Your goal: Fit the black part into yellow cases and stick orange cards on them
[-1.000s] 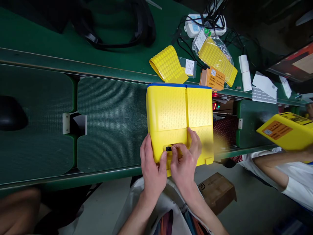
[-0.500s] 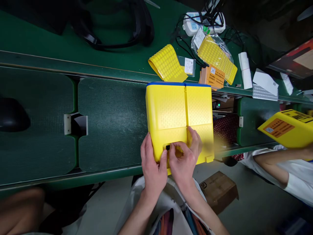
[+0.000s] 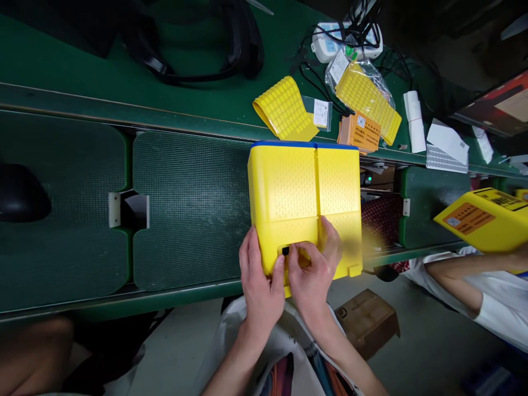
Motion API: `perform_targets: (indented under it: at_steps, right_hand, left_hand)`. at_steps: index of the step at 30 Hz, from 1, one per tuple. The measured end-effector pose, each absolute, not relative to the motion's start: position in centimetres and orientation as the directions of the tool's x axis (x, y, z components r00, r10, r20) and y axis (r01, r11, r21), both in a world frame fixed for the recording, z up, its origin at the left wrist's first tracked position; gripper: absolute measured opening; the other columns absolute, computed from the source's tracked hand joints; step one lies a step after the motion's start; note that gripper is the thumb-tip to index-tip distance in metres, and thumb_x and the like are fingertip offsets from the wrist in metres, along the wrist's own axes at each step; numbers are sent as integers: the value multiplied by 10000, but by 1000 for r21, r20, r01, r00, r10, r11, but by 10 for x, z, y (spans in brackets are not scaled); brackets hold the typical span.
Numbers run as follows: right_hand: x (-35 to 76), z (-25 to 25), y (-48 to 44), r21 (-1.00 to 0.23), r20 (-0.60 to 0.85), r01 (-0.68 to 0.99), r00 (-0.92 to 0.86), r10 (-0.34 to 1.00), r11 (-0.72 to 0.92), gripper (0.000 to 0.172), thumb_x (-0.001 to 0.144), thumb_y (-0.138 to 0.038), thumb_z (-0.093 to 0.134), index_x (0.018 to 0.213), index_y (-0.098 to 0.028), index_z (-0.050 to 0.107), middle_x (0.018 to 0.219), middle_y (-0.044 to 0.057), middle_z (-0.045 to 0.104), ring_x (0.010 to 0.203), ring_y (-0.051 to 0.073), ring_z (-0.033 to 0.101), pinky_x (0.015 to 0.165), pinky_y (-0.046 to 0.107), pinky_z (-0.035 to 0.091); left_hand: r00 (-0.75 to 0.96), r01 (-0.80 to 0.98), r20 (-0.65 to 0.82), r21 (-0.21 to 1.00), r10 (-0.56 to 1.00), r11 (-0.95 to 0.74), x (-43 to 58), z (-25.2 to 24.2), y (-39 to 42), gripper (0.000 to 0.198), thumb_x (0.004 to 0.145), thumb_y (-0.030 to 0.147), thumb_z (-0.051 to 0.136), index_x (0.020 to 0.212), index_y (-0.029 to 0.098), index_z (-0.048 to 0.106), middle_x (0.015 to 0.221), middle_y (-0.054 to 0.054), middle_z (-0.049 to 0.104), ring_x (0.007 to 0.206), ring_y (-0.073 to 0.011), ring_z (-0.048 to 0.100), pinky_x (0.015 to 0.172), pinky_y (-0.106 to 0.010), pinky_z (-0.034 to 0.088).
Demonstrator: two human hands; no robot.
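Observation:
A yellow plastic box (image 3: 292,181) with a blue edge along its far side lies across the near part of the bench. A groove runs down its textured face. My left hand (image 3: 262,280) grips the box's near left corner, thumb pressed on the face beside a small recess. In that recess sits a small black piece (image 3: 285,251). My right hand (image 3: 313,269) is closed in a pinch at the recess, thumb and forefinger tips right beside the black piece; whatever is between them is hidden. Its other fingers rest on the box near the groove.
Yellow sticker sheets (image 3: 284,107), a stack of orange labels (image 3: 363,132) and a white power strip (image 3: 325,44) with tangled cables lie behind the box. At right, a co-worker's arm (image 3: 457,280) is by another yellow box (image 3: 474,220). A cardboard carton (image 3: 367,322) stands on the floor.
The whole view has shifted slightly. Both hands keep nearly the same position on the yellow box, the right fingertips still at the recess.

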State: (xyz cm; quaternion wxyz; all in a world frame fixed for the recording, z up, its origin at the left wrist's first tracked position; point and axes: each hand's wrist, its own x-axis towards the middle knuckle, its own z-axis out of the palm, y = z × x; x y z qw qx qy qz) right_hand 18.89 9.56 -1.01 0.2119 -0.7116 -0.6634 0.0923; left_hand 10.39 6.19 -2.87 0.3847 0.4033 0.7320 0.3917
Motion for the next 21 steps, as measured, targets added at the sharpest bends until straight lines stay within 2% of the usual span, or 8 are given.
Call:
perform_targets:
  at_steps: [7,11,14,18,21]
  right_hand:
    - [186,-11,99,-394,166,919,74,983,-3,176,799,-160,637,627,-183,602,1398,84,454,1272,315,455,988,550,416]
    - [186,-9,99,-396,130,916,119,984,-58,187,794,-189,663,613,-182,614,1385,102,471,1275,316,450,1014,544,400]
    - [190,-6,93,-419,91,907,87,992,-42,164,863,-187,593,732,-188,691,1447,108,417,1322,306,414,1041,547,385]
    - [201,1,82,-373,-31,923,-110,993,91,246,927,-182,495,1053,-225,703,1585,104,228,1426,321,278,1080,600,323]
    - [216,11,78,-385,-102,903,-246,964,190,232,925,-204,507,1058,-212,697,1591,115,221,1441,322,254,1093,594,322]
  left_hand:
    - [-382,321,-217,880,898,349,103,-30,62,581,925,289,508,1470,216,319,1426,-140,426,1306,-251,433,1064,-417,425]
    - [-386,342,-201,875,900,342,102,-30,62,582,920,289,519,1466,221,328,1427,-140,427,1299,-253,445,1050,-399,434]
    - [-389,348,-199,872,899,344,102,-30,62,585,918,301,522,1465,232,327,1418,-133,434,1286,-254,454,1041,-395,441]
    - [-379,349,-216,867,900,356,102,-30,64,581,924,316,507,1468,235,318,1413,-134,436,1290,-252,448,1052,-406,428]
    - [-381,327,-245,866,892,378,101,-28,63,579,929,346,490,1469,238,312,1417,-135,432,1296,-253,444,1063,-421,417]
